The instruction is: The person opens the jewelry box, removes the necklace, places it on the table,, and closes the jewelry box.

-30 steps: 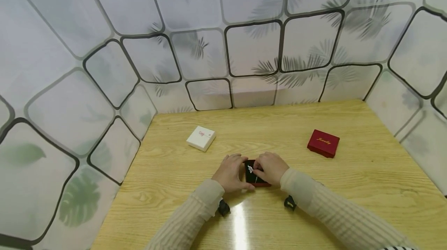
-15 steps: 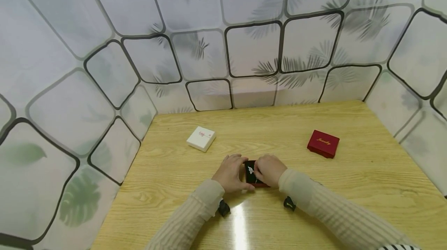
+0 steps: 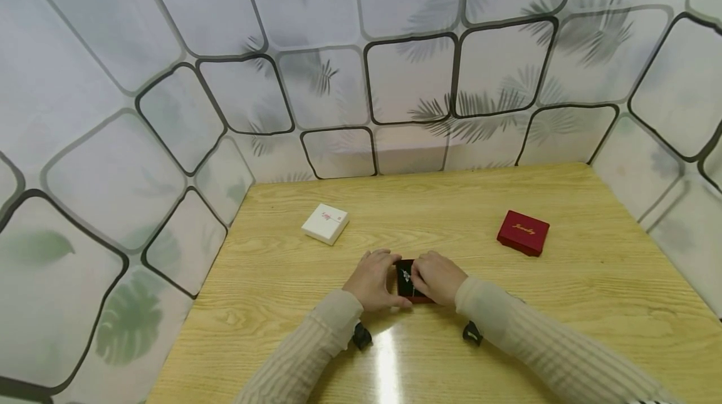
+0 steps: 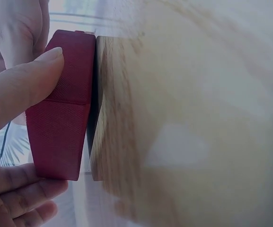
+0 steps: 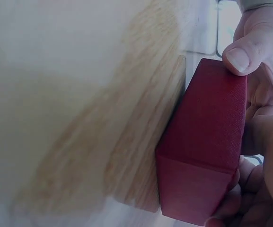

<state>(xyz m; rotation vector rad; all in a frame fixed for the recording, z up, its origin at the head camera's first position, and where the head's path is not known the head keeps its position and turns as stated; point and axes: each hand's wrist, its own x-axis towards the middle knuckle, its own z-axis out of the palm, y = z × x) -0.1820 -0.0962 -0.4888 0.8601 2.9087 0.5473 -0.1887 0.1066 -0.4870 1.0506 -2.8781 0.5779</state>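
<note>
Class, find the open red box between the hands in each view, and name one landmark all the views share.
Head: below and slightly right of centre, between the left hand and right hand; red box.
Left wrist: left third, red outer walls showing; red box.
Right wrist: right of centre, reaching nearly to the bottom edge; red box.
Shared landmark: left thumb, at the box's near side.

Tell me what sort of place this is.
Likely a small screened-off tabletop workspace, though the room beyond is hidden: a wood-grain table has leaf-patterned walls on three sides and bears a white box, a closed red box and an open red box.
</note>
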